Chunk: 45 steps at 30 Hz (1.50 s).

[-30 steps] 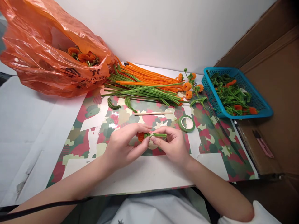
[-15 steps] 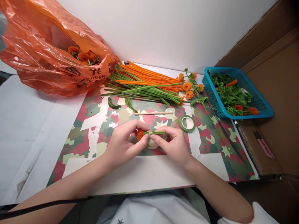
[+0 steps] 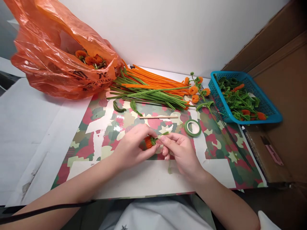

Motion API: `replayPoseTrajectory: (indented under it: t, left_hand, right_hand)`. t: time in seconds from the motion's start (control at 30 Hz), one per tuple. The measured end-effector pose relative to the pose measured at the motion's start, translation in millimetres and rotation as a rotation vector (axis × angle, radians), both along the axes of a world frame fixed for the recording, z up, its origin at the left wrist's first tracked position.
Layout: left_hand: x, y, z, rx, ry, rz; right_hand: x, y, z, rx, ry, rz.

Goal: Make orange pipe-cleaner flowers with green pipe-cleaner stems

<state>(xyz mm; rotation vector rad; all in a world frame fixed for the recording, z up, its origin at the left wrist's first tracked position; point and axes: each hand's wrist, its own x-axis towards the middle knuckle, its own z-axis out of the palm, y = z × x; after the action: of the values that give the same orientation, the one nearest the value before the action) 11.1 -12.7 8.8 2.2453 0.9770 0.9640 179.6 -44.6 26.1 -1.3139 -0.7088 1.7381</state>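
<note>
Between the thumb and fingers of my left hand (image 3: 134, 145) is a small orange pipe-cleaner flower (image 3: 148, 142) with green at its base, its stem pointing right. My right hand (image 3: 183, 150) meets it there, thumb and forefinger pinched at the stem. The stem's green tip (image 3: 165, 133) shows just beyond those fingers. A thin, pale strip of green floral tape (image 3: 170, 167) hangs below my right hand. Exactly how the tape lies on the stem is hidden by my fingertips. The roll of green floral tape (image 3: 199, 129) lies flat beyond my right hand.
Orange pipe cleaners (image 3: 153, 76) and green pipe cleaners (image 3: 148, 95) lie across the back, near a wooden stick (image 3: 158, 117) and two green leaves (image 3: 135, 108). An orange plastic bag (image 3: 59, 75) stands left. Right are a flower spray (image 3: 195, 91), a blue basket (image 3: 254, 122) and a pink-handled cutter (image 3: 273, 154).
My right hand has curled its fingers in and turned, and a strip of tape now hangs beneath it. The flower has tilted and shifted slightly right and down. The view has shifted slightly.
</note>
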Motion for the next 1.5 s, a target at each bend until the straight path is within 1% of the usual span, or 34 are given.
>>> replayPoseTrajectory:
  t: [0.07,0.1,0.13,0.23,0.3,0.33,0.4,0.47,0.6,0.73,0.83,1.0,1.07,1.17,1.37,1.5]
  left_hand:
    - [1.9,-1.9,2.2,-0.296,-0.070,-0.042]
    - [2.3,-2.4,2.6,-0.406,-0.103,-0.060]
    - [2.6,-2.7,2.6,-0.475,-0.134,-0.065]
    - [3.4,-3.0,1.0,-0.592,-0.196,-0.046]
    - [4.9,-3.7,0.0,-0.741,-0.266,-0.036]
    - [6.1,-4.2,-0.3,-0.839,-0.317,-0.035]
    - [8.5,-5.3,-0.4,-1.006,-0.430,-0.038]
    - [10.2,-5.9,-0.5,-1.068,-0.523,-0.039]
    - [9.5,-5.2,-1.6,-1.048,-0.581,0.012]
    - [7.2,-3.5,-1.5,-0.977,-0.588,0.081]
    - [6.7,-2.9,0.4,-0.926,-0.585,0.088]
    - [6.5,-3.7,3.3,-0.996,-0.576,0.108]
    - [6.4,-4.1,3.4,-0.992,-0.588,0.103]
    - [7.1,-4.1,2.5,-0.920,-0.593,0.089]
    - [9.0,-5.0,0.9,-0.814,-0.565,0.133]
    - [8.8,-5.9,-0.2,-0.766,-0.556,0.147]
  right_hand:
    - [1.0,1.8,-1.8,0.034,-0.065,0.019]
    - [2.3,2.7,-2.0,0.052,-0.090,0.031]
    - [3.9,3.4,-1.5,0.073,-0.110,0.036]
    - [8.8,4.3,3.7,0.177,-0.143,-0.021]
    - [10.4,3.9,8.2,0.276,-0.141,-0.051]
    - [10.4,3.5,9.8,0.314,-0.136,-0.036]
    - [8.8,2.7,10.2,0.349,-0.122,0.041]
    - [6.1,2.2,6.5,0.346,-0.130,0.112]
    - [1.8,2.9,-7.1,0.367,-0.203,0.152]
    - [1.4,4.8,-14.8,0.409,-0.284,0.135]
    - [3.2,6.9,-14.9,0.449,-0.368,0.132]
    - [9.0,10.0,-12.9,0.472,-0.487,0.194]
    - [11.3,10.9,-12.9,0.479,-0.506,0.215]
    - [13.4,11.7,-13.0,0.492,-0.517,0.232]
    - [15.0,12.6,-11.7,0.499,-0.540,0.232]
    - [17.3,14.4,-9.5,0.491,-0.549,0.273]
